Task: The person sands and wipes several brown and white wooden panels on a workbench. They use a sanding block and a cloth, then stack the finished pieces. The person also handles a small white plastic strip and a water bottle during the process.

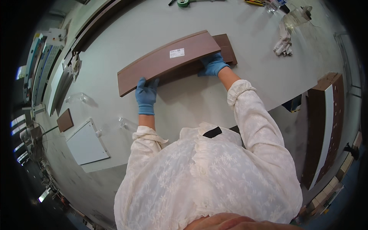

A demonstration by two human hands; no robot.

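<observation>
At the left of the pale bench (283, 76), a small brown panel (65, 120) is placed near a white panel (88, 142), with a clear plastic piece (78, 98) above them. Toward the middle, the near edge of a labelled brown board (161, 68) is held, close to its left end, by the gloved left hand (146, 96), whose thumb and fingers are closed about the edge. The board is set slantwise, its right end farther from the wearer. Beneath that end, the right hand (214, 65) is partly covered; its fingers are hidden, so its grip cannot be told. A second brown board (227, 46) is overlapped by the first and protrudes at the right; whether the two are touching cannot be told. Farther right, a crumpled cloth (283, 43) is seen. The step in hand is judged to be the two-handed handling of the labelled board over the second; for the next move, level support at both ends is called for.
</observation>
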